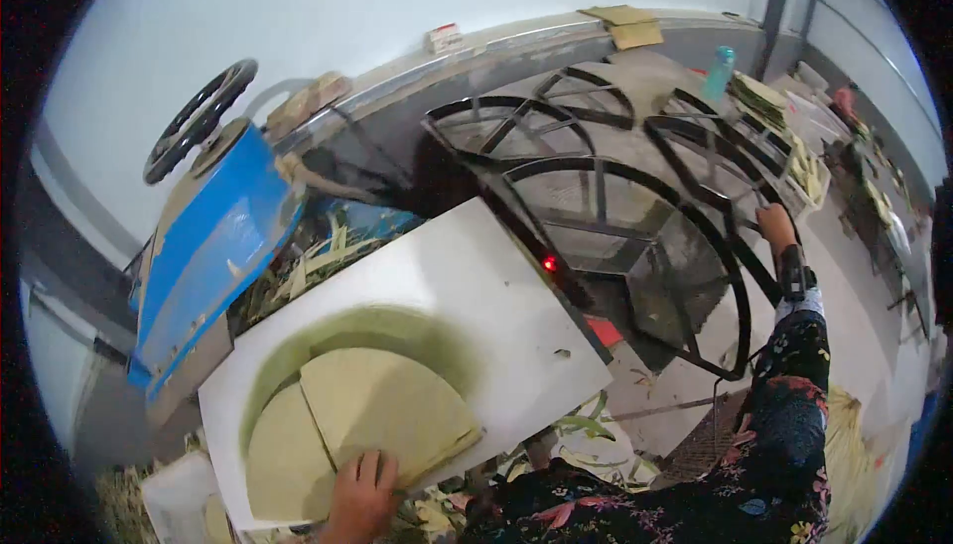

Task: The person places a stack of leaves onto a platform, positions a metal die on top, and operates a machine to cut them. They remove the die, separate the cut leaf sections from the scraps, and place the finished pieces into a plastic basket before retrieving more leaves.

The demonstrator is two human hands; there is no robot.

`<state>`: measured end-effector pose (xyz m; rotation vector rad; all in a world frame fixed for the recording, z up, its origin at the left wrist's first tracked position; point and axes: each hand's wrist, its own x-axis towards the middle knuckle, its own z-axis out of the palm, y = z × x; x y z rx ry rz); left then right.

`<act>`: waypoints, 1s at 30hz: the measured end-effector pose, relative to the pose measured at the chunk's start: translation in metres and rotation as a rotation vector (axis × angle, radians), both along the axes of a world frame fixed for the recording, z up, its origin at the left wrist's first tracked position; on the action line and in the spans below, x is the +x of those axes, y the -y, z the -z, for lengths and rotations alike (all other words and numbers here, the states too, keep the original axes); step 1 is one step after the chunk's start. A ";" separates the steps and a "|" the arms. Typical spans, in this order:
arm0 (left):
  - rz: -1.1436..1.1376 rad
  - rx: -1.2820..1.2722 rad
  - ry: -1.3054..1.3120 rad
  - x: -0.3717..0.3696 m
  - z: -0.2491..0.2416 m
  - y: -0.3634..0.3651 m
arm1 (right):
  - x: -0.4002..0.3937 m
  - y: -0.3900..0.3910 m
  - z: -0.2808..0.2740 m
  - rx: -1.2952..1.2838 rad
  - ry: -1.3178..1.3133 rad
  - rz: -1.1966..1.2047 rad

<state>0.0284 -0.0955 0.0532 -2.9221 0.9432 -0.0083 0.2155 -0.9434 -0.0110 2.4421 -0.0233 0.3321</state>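
Far left: black handwheel [199, 119] atop a blue metal machine housing [210, 241], tilted; its lower end runs into the dark rim of the view and cannot be made out. Green leaf scraps [316, 258] sit just beside the housing, partly hidden under the board.

Centre left: white rectangular board [476, 296] serving as desk, with a green-stained round patch. On the patch lie pale green wedge-shaped leaf sheets [382, 405], stacked and overlapping; the count of layers is unclear.

Lower centre: left hand [359, 496], fingers spread flat, pressing on the near edge of the leaf sheets; nothing is gripped. The wrist is cut off by the bottom edge.

Centre: small red light [549, 264] at the board's far edge.

Centre right: black curved metal frame [635, 182] with arched bars, set behind and beside the board.

Right: right hand [776, 226], arm in a dark floral sleeve [784, 425], reaching well away from the sheets to the frame's right side; the fingers appear to close on a bar, though how firmly is not clear.

Far right: stacked leaves and clutter, blurred.
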 end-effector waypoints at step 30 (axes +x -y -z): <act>-0.957 -1.601 0.318 -0.052 -0.039 -0.021 | 0.043 -0.542 -0.145 1.330 -0.131 -0.886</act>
